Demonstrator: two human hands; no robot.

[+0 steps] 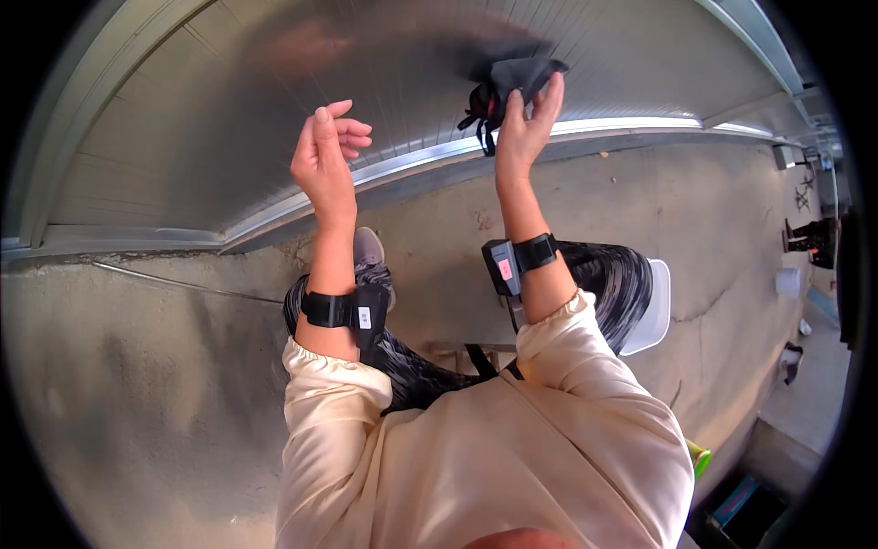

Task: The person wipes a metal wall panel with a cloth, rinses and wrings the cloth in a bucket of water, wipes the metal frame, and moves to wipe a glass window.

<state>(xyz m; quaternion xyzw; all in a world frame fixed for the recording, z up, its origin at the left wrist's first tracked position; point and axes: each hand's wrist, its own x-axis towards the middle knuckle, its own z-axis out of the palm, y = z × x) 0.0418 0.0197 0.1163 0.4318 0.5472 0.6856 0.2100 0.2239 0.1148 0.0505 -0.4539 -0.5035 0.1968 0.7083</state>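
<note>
My right hand [526, 128] is raised in front of the shiny panel wall [384, 82], with thumb and fingers closed on a black cloth item [521, 75]. Thin dark straps dangle from its lower left side, and a small reddish spot shows among the folds; its exact kind is unclear. To the left, my left hand [326, 156] is held up at about the same height, its fingers loosely bent and apart, with nothing in it. A black band with a small box sits on each forearm.
A metal rail [421, 157] runs along the wall's foot. On the concrete floor lies a thin rod [183, 282] at the left. Beside my leg is a white plastic seat or tub [651, 311]. A white bucket [787, 281] and dark objects stand far right.
</note>
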